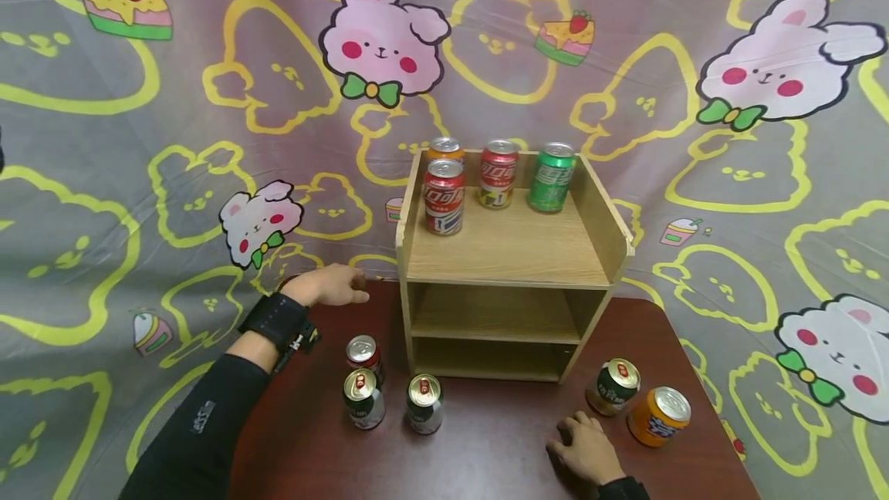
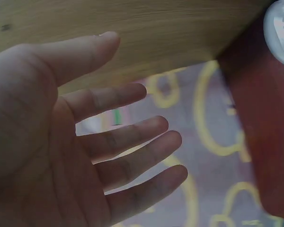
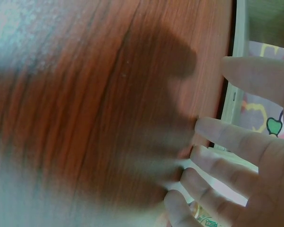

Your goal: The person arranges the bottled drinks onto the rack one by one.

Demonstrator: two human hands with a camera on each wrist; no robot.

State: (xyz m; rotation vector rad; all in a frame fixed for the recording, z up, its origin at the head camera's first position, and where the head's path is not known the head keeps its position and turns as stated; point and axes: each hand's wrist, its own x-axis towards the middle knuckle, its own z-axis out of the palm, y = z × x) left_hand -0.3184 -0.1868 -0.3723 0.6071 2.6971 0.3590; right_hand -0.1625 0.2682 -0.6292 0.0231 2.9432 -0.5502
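Note:
My left hand hovers left of the wooden shelf, holding nothing. In the left wrist view its fingers are spread apart beside the wood. Nearest to it on the table stand a red can and two dark green and white cans, one in front of the red can and another to its right. My right hand is low at the table, fingertips right at the surface and nothing in its grasp. Just beyond it stand a dark green can and an orange can.
On the shelf's top board stand a front red can, an orange can behind it, another red can and a green can. A patterned cloth hangs behind the dark red table.

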